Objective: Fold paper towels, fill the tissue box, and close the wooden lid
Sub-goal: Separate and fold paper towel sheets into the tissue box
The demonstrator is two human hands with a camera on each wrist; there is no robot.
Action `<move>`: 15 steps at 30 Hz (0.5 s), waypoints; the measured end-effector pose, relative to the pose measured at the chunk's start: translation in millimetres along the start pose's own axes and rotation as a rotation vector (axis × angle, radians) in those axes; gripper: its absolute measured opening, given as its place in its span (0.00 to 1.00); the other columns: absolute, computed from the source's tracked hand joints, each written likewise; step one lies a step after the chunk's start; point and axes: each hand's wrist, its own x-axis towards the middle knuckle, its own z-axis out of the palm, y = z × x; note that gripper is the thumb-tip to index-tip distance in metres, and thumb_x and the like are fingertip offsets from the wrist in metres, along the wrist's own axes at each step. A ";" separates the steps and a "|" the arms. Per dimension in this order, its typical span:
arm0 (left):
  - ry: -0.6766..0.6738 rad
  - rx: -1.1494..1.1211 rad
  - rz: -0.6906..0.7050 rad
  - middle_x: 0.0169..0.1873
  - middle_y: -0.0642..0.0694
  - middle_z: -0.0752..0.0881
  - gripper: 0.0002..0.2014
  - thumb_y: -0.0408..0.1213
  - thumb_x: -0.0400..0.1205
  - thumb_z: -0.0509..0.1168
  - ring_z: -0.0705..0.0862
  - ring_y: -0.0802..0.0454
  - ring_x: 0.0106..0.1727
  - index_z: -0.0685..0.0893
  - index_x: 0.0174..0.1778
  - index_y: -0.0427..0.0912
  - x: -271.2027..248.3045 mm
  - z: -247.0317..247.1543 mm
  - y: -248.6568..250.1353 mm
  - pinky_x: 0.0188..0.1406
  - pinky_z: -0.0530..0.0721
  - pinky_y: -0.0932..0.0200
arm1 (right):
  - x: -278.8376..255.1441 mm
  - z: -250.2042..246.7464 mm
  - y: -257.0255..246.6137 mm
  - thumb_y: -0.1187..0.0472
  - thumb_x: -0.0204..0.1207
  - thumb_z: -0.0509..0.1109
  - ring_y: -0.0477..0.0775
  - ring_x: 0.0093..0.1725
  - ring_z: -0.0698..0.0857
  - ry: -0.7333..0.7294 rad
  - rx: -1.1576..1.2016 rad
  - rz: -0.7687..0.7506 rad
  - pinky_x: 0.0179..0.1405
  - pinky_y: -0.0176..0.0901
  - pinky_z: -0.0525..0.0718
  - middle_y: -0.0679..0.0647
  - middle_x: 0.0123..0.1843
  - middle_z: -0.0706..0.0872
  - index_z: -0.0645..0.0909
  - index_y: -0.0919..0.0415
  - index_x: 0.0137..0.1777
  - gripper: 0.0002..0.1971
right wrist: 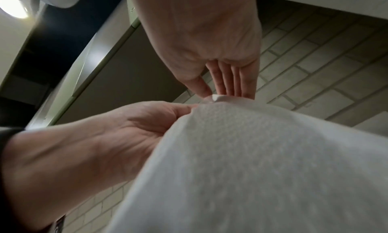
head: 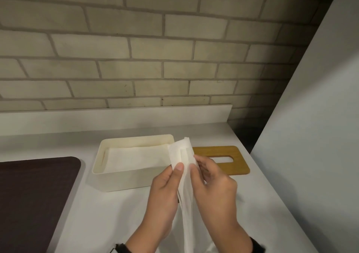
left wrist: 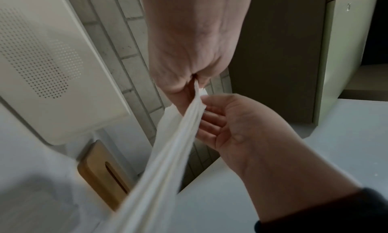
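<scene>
I hold a white paper towel (head: 185, 177) upright in both hands, just in front of the right end of the tissue box; its length hangs down toward me. My left hand (head: 177, 170) pinches its upper part with the thumb in front. My right hand (head: 195, 165) pinches the same top edge from the right, thumb against fingers (right wrist: 231, 80). The cream tissue box (head: 116, 179) stands open on the counter, with a folded towel (head: 136, 157) lying flat inside. The wooden lid (head: 239, 161), with its slot, lies flat to the right of the box.
A dark brown mat (head: 35, 200) covers the counter (head: 108, 214) at the left. A brick wall (head: 136, 58) and a low white ledge (head: 116, 116) run behind the box. A grey panel (head: 310, 136) rises close on the right, past the lid.
</scene>
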 end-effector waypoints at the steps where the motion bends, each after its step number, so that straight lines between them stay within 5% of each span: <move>1: 0.014 0.003 0.004 0.45 0.41 0.92 0.16 0.42 0.86 0.57 0.91 0.45 0.47 0.91 0.50 0.44 -0.5 0.7 -0.3 0.45 0.84 0.56 | 0.9 -0.1 2.1 0.56 0.77 0.70 0.42 0.44 0.89 0.006 -0.023 -0.021 0.47 0.33 0.87 0.43 0.46 0.91 0.86 0.53 0.59 0.12; 6: 0.079 -0.014 -0.006 0.48 0.32 0.89 0.16 0.45 0.86 0.58 0.85 0.31 0.55 0.89 0.49 0.42 -0.6 1.3 -5.1 0.59 0.81 0.36 | 2.5 -0.9 8.3 0.58 0.80 0.65 0.40 0.34 0.87 0.025 0.016 0.011 0.36 0.25 0.84 0.40 0.37 0.86 0.80 0.50 0.64 0.14; 9: 0.106 -0.024 -0.001 0.50 0.27 0.87 0.18 0.47 0.85 0.59 0.85 0.36 0.48 0.84 0.50 0.33 0.7 -0.2 -7.5 0.54 0.80 0.43 | 3.4 -1.9 8.8 0.62 0.80 0.65 0.46 0.32 0.86 0.109 0.131 -0.004 0.28 0.32 0.85 0.46 0.29 0.85 0.74 0.43 0.64 0.16; 11: 0.126 -0.054 0.020 0.43 0.34 0.88 0.18 0.46 0.85 0.59 0.82 0.45 0.44 0.83 0.49 0.32 1.8 -0.5 -8.6 0.47 0.77 0.52 | 2.8 -4.1 9.0 0.60 0.80 0.64 0.47 0.31 0.85 0.197 0.144 -0.102 0.25 0.31 0.84 0.48 0.29 0.84 0.73 0.40 0.61 0.15; 15: 0.192 -0.065 0.071 0.41 0.44 0.89 0.15 0.43 0.86 0.58 0.84 0.49 0.44 0.87 0.44 0.40 1.5 2.2 -5.9 0.48 0.79 0.54 | 0.5 -4.0 10.5 0.52 0.82 0.58 0.42 0.33 0.86 0.234 0.038 -0.343 0.32 0.35 0.88 0.51 0.38 0.89 0.83 0.54 0.59 0.15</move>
